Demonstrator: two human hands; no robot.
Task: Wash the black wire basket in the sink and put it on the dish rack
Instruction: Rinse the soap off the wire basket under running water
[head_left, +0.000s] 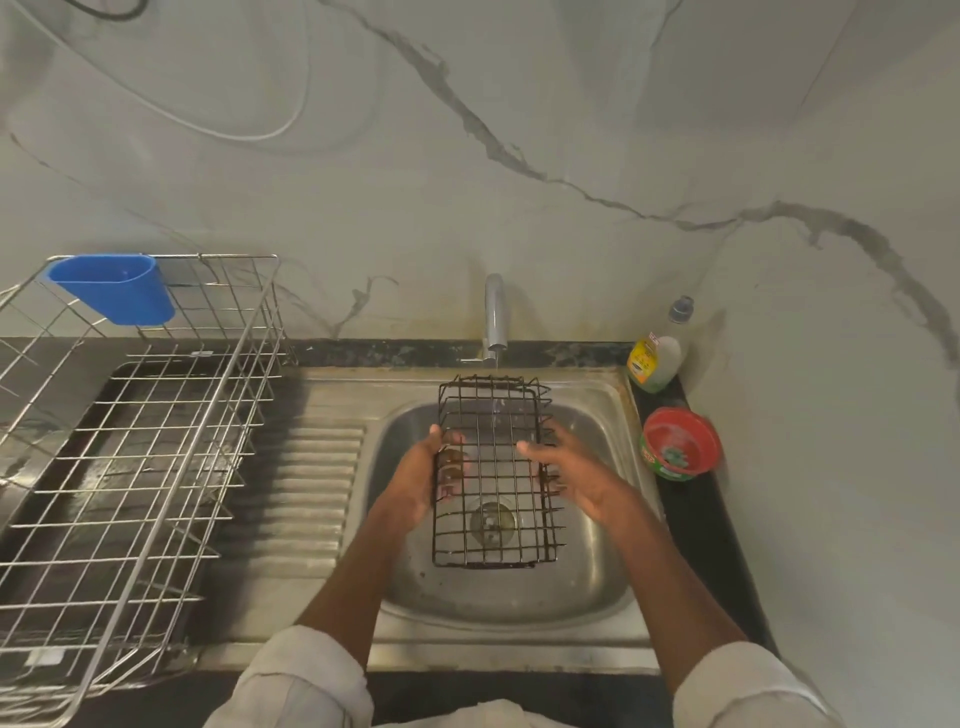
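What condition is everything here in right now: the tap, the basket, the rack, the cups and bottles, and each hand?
Tap: running, thin stream.
Black wire basket: held over the sink, under the stream.
Left hand: gripping the basket's left side.
Right hand: fingers spread on the basket's right side.
Dish rack: holds no dishes.
Blue cup: hung on the rack's rim.
Soap bottle: upright, capped.
Red tub: open, tilted.

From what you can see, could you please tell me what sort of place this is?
Likely a home kitchen: a steel sink under a running tap, a dish rack beside it, and a soap bottle on the counter.
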